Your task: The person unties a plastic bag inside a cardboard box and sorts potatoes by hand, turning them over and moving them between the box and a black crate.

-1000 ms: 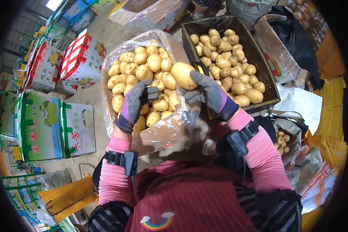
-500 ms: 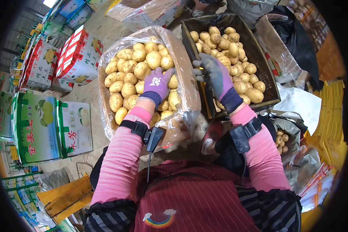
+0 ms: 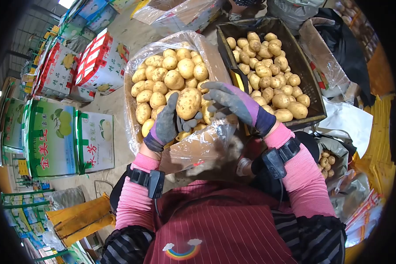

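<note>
A large potato point(image 3: 188, 104) rests in my left hand point(image 3: 163, 125), whose gloved thumb and fingers curl around and beneath it. My right hand point(image 3: 235, 101), in a purple and grey glove, is just to the right of that potato, its fingers stretched toward it and apart. Below both hands is a cardboard box point(image 3: 191, 154) lined with clear plastic and filled with potatoes point(image 3: 156, 81). A dark crate point(image 3: 290, 37) holding more potatoes point(image 3: 273, 81) stands to the right of the box.
Printed cartons point(image 3: 53, 138) and red-and-white boxes point(image 3: 99, 66) stand on the left. Another plastic-lined box point(image 3: 176, 15) is at the top. On the right are a bag of potatoes point(image 3: 324, 165), a white sheet point(image 3: 347, 121) and yellow stacked material point(image 3: 378, 132).
My left hand has turned palm up and lifted a large potato from the box. My right hand has moved left from the crate's edge to beside that potato. The view has shifted slightly.
</note>
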`<state>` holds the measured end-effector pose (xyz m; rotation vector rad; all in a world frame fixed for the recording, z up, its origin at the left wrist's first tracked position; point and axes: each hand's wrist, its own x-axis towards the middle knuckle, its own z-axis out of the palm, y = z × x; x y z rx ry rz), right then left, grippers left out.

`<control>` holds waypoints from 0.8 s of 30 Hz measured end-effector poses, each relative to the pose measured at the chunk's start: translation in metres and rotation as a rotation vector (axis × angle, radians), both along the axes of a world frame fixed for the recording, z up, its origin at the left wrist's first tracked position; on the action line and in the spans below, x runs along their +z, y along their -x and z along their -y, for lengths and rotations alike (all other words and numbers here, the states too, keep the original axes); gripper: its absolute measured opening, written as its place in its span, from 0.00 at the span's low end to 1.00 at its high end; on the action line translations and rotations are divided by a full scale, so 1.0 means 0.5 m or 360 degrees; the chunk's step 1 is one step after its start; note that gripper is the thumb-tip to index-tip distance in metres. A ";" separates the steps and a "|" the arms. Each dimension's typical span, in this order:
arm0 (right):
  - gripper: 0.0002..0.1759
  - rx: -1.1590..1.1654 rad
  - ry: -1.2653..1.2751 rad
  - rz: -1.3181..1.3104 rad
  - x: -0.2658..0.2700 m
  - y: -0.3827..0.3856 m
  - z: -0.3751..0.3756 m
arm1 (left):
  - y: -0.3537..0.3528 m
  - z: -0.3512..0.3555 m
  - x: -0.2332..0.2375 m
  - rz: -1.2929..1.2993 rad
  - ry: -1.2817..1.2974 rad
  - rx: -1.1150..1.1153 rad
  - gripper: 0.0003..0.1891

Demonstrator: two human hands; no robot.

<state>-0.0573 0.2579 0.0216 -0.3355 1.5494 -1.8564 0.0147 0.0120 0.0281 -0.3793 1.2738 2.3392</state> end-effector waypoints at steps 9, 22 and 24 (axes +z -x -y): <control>0.39 -0.0045 0.0069 0.0204 -0.026 -0.015 0.001 | 0.049 -0.073 -0.027 -0.0545 0.0932 -0.0118 0.26; 0.30 -0.1288 0.0658 0.0449 -0.059 0.123 -0.062 | 0.292 -0.068 -0.110 -0.0811 0.2822 -0.0534 0.41; 0.28 -0.1041 0.0514 0.0353 -0.054 0.110 -0.042 | 0.302 -0.070 -0.118 -0.0819 0.2806 -0.0473 0.39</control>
